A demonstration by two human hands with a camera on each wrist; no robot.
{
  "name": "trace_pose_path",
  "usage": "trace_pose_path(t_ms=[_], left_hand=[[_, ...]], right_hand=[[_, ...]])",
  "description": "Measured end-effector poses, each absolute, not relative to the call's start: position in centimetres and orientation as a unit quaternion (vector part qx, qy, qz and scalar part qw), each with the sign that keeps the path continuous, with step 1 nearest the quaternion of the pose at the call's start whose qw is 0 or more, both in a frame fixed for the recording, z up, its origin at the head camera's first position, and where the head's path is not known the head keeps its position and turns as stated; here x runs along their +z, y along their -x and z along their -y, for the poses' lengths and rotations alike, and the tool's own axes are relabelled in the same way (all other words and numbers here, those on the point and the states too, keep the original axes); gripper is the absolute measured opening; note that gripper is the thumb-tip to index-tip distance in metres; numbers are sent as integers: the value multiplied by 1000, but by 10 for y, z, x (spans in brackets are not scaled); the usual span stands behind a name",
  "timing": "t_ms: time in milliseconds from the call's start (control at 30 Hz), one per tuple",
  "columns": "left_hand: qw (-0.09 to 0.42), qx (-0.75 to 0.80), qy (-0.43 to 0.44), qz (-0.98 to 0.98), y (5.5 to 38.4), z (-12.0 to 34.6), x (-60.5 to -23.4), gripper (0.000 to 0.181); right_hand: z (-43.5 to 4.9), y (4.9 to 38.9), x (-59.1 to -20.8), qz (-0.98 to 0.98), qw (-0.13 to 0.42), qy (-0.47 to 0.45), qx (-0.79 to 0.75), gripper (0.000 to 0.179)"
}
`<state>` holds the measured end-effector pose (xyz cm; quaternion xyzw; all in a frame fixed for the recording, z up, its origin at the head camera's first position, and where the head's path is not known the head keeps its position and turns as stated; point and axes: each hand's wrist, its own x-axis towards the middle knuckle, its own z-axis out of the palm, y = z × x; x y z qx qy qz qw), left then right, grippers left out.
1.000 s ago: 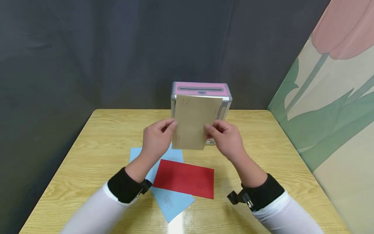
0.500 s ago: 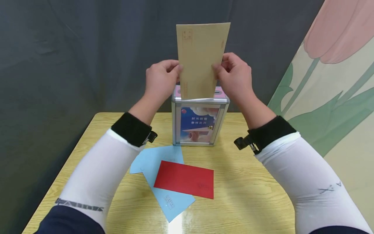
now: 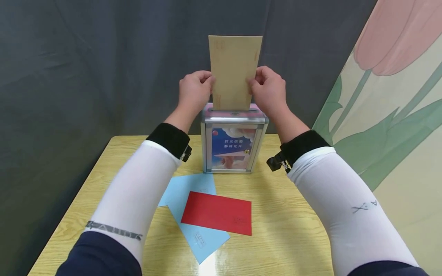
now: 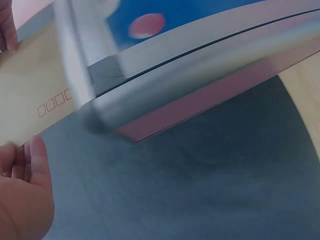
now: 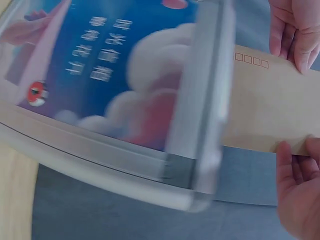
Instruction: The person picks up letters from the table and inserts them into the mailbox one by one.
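Observation:
A brown paper envelope (image 3: pixel 235 73) stands upright over the slotted pink top of a metal-framed letter box (image 3: pixel 235 147). Its lower edge is at the slot; whether it has entered cannot be told. My left hand (image 3: pixel 195 90) pinches the envelope's left edge between thumb and fingers. On the opposite edge, my right hand (image 3: pixel 268 89) pinches it the same way. Red postcode squares on the envelope (image 5: pixel 280 100) show in the right wrist view, beside the box's blurred front. Both hands also appear in each wrist view.
In front of the box, a red envelope (image 3: pixel 217 212) lies across blue envelopes (image 3: pixel 203 241) on the wooden table (image 3: pixel 283 214). A dark curtain (image 3: pixel 138 69) hangs behind, and a flower-patterned panel (image 3: pixel 397 126) stands at the right.
Both hands have raised the brown envelope from in front of the box to above its top, then lowered it slightly and moved it back to the slot. The red and blue envelopes stayed put.

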<state>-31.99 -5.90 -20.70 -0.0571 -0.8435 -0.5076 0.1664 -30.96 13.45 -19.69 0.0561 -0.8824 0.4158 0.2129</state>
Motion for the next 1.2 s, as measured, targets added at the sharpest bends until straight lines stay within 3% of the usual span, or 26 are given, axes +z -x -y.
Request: trace_pose_path(t_ms=[100, 233, 333, 533, 600, 733, 933, 1200], left_hand=[[166, -479, 71, 859, 324, 56, -216, 32], [190, -437, 117, 871, 327, 53, -220, 61], [216, -400, 145, 879, 327, 52, -219, 71], [214, -373, 144, 891, 324, 51, -220, 62], [216, -370, 145, 892, 324, 51, -222, 56], [220, -357, 149, 895, 325, 53, -231, 43], [213, -326, 149, 909, 322, 59, -250, 28], [184, -252, 165, 935, 315, 66, -259, 35]], right_hand=[[-136, 314, -211, 886, 186, -38, 424, 26], [-137, 319, -226, 894, 138, -16, 426, 32], [-137, 321, -233, 902, 123, -20, 413, 39], [-134, 322, -237, 904, 195, -81, 371, 79], [-132, 320, -237, 908, 213, -98, 347, 83], [-129, 319, -237, 918, 212, -98, 320, 70], [-129, 315, -244, 938, 185, -71, 286, 35], [-129, 308, -247, 965, 144, -82, 202, 38]])
